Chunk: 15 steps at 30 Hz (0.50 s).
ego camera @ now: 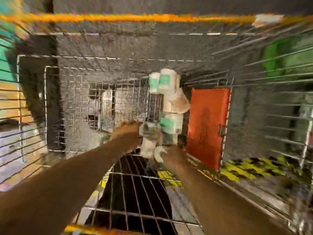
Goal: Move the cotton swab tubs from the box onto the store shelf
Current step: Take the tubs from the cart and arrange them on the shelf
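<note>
The whole view is heavily blurred by motion. Both my arms reach forward into a wire shelf [135,184]. My left hand [130,131] grips a pale cotton swab tub [149,133], thumb over its top. My right hand [170,152] lies against the lower side of a white tub [149,150]; its fingers are too smeared to read. Behind these, white-and-teal tubs stand stacked at the shelf's back, one group high [164,82] and another lower [171,123]. No box can be made out.
A wire mesh divider [105,102] stands at the left behind my left hand. An orange-red panel [207,126] stands upright to the right of the tubs. An orange rail [101,17] runs across the top. Wire side walls [271,116] close in the right.
</note>
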Each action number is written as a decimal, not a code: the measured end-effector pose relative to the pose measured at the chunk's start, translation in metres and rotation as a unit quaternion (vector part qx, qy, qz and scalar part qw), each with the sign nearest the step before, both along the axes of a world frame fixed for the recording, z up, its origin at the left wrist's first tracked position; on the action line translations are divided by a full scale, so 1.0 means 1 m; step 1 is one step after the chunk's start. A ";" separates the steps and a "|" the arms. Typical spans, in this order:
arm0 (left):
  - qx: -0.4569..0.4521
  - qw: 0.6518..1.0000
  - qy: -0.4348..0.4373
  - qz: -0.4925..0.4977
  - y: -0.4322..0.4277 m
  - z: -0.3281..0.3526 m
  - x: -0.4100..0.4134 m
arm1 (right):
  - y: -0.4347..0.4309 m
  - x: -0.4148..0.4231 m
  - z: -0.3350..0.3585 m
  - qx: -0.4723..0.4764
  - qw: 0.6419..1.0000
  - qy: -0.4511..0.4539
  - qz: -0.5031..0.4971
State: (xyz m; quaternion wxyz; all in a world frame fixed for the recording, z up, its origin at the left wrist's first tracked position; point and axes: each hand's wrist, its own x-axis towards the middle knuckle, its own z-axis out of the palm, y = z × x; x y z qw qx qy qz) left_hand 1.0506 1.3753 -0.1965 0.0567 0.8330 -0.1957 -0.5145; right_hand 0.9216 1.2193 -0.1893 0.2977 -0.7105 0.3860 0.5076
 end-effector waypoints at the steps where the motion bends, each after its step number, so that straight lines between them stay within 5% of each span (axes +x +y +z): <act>1: -0.002 1.000 -0.003 -0.012 -0.004 -0.007 0.001 | 0.000 0.000 -0.001 -0.004 1.000 0.003 0.008; 15: 0.006 0.999 -0.036 -0.039 -0.015 -0.057 0.001 | 0.005 -0.016 -0.043 -0.058 0.994 0.027 -0.088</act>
